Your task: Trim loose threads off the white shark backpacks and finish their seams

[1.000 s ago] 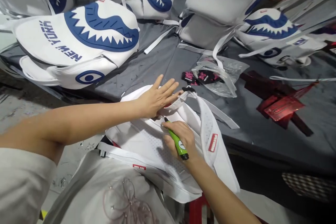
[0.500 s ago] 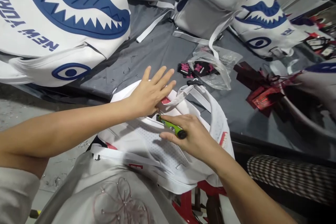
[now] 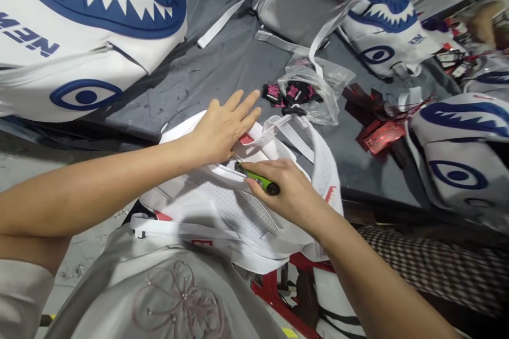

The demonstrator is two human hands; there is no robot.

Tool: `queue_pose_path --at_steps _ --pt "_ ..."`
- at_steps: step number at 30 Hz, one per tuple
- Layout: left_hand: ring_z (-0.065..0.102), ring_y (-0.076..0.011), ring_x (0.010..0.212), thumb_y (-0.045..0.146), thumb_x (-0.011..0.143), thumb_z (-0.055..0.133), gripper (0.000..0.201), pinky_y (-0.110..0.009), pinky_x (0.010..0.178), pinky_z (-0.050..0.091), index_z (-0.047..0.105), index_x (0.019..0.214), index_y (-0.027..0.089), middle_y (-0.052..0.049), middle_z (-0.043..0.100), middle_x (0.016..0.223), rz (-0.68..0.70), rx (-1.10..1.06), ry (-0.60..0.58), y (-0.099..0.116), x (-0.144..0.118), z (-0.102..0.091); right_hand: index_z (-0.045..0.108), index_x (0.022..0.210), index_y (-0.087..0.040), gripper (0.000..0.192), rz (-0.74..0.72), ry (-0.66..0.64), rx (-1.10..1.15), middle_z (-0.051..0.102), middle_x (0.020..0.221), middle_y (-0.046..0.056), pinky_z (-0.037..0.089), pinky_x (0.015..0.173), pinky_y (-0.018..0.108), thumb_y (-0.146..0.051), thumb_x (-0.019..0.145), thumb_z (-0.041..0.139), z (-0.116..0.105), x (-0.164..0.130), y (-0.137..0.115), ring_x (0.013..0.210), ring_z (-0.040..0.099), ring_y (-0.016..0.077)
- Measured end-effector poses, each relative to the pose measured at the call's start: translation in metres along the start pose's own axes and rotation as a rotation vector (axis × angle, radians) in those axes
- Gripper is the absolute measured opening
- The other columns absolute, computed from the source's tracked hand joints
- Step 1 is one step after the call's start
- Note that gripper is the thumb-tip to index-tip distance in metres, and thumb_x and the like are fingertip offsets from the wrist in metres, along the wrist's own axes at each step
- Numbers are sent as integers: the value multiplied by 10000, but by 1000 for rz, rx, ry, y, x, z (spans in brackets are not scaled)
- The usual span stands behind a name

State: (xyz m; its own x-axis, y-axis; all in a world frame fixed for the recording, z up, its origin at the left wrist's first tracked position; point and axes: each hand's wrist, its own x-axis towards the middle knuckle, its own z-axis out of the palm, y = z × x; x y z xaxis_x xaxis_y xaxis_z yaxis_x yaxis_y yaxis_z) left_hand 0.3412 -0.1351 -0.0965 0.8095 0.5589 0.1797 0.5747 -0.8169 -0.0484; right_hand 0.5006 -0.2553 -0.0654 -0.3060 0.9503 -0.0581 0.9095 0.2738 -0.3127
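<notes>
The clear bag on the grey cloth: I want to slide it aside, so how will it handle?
The clear bag looks thin and crumpled, so probably floppy and light. Its mouth seems open, with black-and-pink tags lying outside it, so pushing may spill more.

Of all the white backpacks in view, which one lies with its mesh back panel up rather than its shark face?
The backpack under both hands: the left hand presses it flat, the right hand holds a green tool on it.

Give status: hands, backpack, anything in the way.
Left hand flat on white backpack, fingers spread. Right hand gripping green tool, tip at backpack. Clear plastic bag lies beyond on table, apart.
</notes>
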Motion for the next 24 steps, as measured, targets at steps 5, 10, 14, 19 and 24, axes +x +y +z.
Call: queue_pose_path --at_steps 5,10,14,19,24 --pt "255 -426 1456 404 780 735 893 -485 993 425 309 1541 211 -152 172 1663 3 -68 24 -1 0 5 738 1115 -191 254 36 36 50 785 957 64 527 854 376 -233 917 585 3 -1 1 858 730 225" --pt "243 -421 1461 361 738 766 955 -491 1011 409 293 1551 200 -158 172 1663 -1 -106 13 -1 1 5 744 1122 -189 257 52 51 89 786 1005 67 540 847 357 -238 920 593 6 -1 0 875 737 224" --pt "251 -406 1461 410 765 743 958 -483 1002 422 265 1562 180 -151 166 1665 -1 -39 -16 -1 1 3 750 1108 -189 249 69 25 117 786 1014 62 542 846 356 -231 915 597 5 1 1 886 740 228" --pt "259 -377 1464 418 781 722 929 -463 999 431 283 1556 150 -156 167 1666 12 -7 -16 0 -1 1 733 1149 -192 268 72 33 124 776 1074 70 519 912 408 -230 914 608 7 2 -1 968 733 252" --pt "227 -388 1483 401 781 720 948 -477 1040 413 252 1570 163 -152 144 1673 12 -17 -37 -1 0 1 740 1160 -181 286 128 36 72 786 1014 74 526 881 411 -235 905 621 9 3 -6 908 738 258"
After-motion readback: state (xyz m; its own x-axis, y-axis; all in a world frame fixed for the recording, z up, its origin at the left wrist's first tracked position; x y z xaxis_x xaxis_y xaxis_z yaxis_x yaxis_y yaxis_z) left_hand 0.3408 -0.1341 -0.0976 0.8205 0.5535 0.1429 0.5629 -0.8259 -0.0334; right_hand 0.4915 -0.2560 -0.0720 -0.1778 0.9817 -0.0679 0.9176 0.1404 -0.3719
